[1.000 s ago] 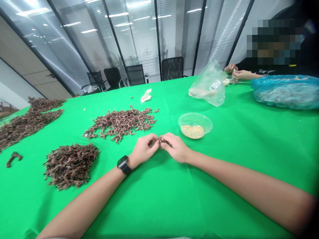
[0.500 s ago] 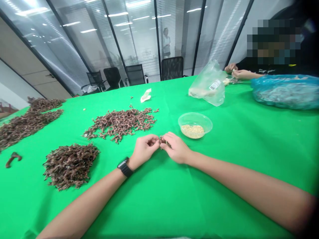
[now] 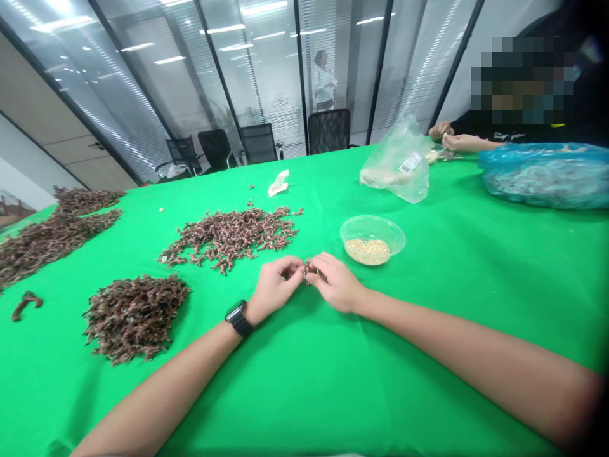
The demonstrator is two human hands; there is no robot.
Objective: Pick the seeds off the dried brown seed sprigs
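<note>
My left hand (image 3: 278, 284) and my right hand (image 3: 337, 284) meet fingertip to fingertip over the green cloth. Both are closed in a pinch on a small brown dried plant piece (image 3: 307, 271), mostly covered by the fingers. Beyond them to the right stands a clear plastic bowl (image 3: 399, 236) with pale golden grains (image 3: 367, 250) in its bottom. Past my left hand spreads a loose heap of brown dried plant pieces (image 3: 238, 231). A taller, denser heap of similar pieces (image 3: 136, 317) lies left of my watch wrist.
More brown heaps (image 3: 52, 241) and a curved brown piece (image 3: 26, 304) lie at the far left. Crumpled paper (image 3: 278, 183), a clear bag (image 3: 397, 162) and a blue bag (image 3: 547, 181) are farther back. A co-worker's hands (image 3: 459, 139) work at upper right.
My hands stay in the same place, pinched together. Behind the glass, a standing person has shifted slightly to the right.
</note>
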